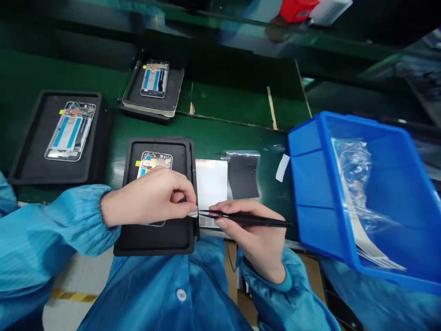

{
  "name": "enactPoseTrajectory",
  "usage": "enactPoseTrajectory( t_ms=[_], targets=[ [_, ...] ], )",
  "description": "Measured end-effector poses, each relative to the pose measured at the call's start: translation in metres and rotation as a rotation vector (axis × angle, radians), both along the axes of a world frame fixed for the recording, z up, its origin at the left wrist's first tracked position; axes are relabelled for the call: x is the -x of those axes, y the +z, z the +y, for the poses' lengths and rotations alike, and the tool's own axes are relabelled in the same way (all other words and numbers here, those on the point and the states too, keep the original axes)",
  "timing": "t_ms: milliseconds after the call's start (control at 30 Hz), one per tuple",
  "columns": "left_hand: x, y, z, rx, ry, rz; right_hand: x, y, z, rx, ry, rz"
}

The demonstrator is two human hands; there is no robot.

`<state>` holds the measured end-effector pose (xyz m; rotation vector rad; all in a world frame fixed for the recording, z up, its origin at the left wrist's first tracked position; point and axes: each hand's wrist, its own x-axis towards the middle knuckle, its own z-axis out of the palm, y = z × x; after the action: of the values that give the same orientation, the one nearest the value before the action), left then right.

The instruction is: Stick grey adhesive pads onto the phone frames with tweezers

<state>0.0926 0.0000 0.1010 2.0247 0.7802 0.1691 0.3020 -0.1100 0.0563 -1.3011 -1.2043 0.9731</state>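
Note:
My right hand point(255, 232) grips black tweezers point(255, 219), their tips pointing left. Those tips meet a small pale strip point(193, 214) pinched between the thumb and finger of my left hand point(151, 197). Under my left hand lies a phone frame point(156, 158) with blue strips and a yellow tab, partly hidden by the hand. It rests in a black tray point(155, 241). Just right of the tray is a white sheet point(212, 181), its lower part behind the tweezers. A dark grey sheet in a clear bag point(244, 176) lies beyond it.
A second phone frame point(70, 131) sits in a black tray point(31, 147) at left; another point(155, 78) lies on stacked trays point(132, 99) at the back. A blue bin point(312, 184) with clear plastic point(353, 170) stands right. A white slip point(282, 168) lies beside it. Blue sleeves show at both edges.

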Motion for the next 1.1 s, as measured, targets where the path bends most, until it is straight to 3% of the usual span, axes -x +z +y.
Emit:
enactPoseTrajectory(
  t_ms=[267, 400, 467, 600, 800, 900, 1000, 1100],
  targets=[
    [0.02, -0.003, -0.001, -0.019, -0.005, -0.068, 0.024, 0.004, 0.005, -0.006, 0.029, 0.007],
    [0.049, -0.005, -0.009, -0.231, 0.108, -0.046, 0.029, 0.0, 0.006, 0.003, -0.048, 0.017],
    [0.071, -0.008, -0.022, -0.343, 0.092, 0.005, 0.03, -0.005, 0.009, 0.027, -0.094, 0.043],
    [0.1, -0.028, -0.061, -0.426, -0.077, 0.08, 0.034, -0.012, 0.026, 0.086, -0.117, 0.099],
    [0.076, -0.068, -0.101, -0.619, 0.085, -0.138, 0.062, -0.009, 0.064, 0.141, -0.086, 0.03],
    [0.065, -0.072, -0.1, -0.598, 0.09, -0.203, 0.073, -0.005, 0.078, 0.201, -0.055, -0.017],
    [0.07, -0.066, -0.087, -0.516, 0.13, -0.267, 0.078, -0.003, 0.086, 0.264, -0.03, -0.028],
    [0.082, -0.055, -0.065, -0.547, 0.265, -0.121, 0.078, -0.005, 0.089, 0.301, -0.025, -0.025]
  ],
)
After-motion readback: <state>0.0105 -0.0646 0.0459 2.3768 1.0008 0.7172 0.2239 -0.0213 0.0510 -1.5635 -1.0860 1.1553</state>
